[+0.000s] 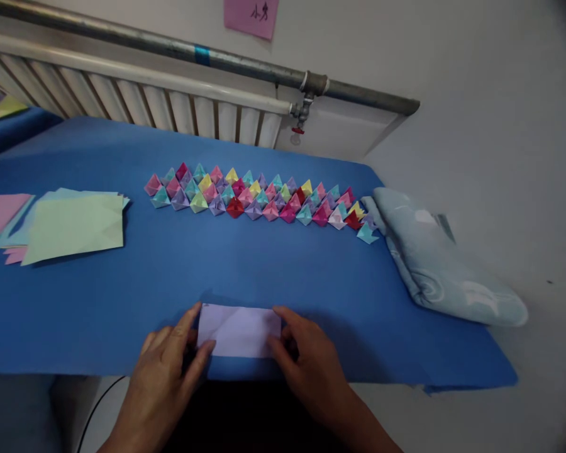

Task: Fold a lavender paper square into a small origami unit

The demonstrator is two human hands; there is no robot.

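Note:
A pale purple sheet of paper (238, 331), rectangular and with a faint crease, is held near the front edge of the blue table. My left hand (170, 358) grips its left end, thumb on top and index finger at the upper corner. At the right end, my right hand (306, 352) pinches it the same way, with its thumb on the face. The fingers under the paper are partly hidden. Beyond it, several folded paper boats (253, 209) in many colours stand in tight rows.
Loose coloured sheets (80, 226) lie at the left of the blue table (170, 277). On the right rests a folded light blue blanket (443, 258). Behind the table are a white radiator (179, 110) and a metal pipe (141, 39) with a red-handled valve (298, 130).

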